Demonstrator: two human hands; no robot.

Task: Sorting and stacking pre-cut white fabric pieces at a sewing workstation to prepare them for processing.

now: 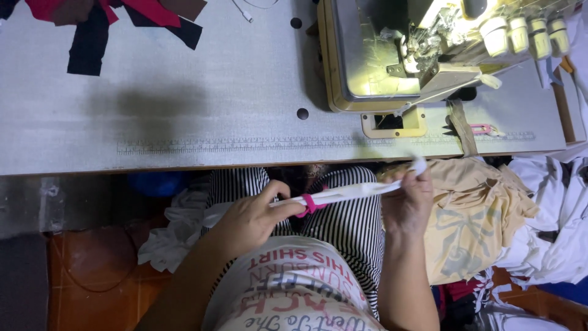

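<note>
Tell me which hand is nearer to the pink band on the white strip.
Left. The left hand grips the white strip right beside the pink band; the right hand holds the strip's far end.

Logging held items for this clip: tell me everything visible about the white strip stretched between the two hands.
The white strip is a narrow, soft band, apparently folded fabric, with a bright pink piece wrapped around it near the left hand. It is pulled nearly taut, rising slightly toward the right hand, which pinches its frayed end. It hangs above the striped lap, below the table edge.
</note>
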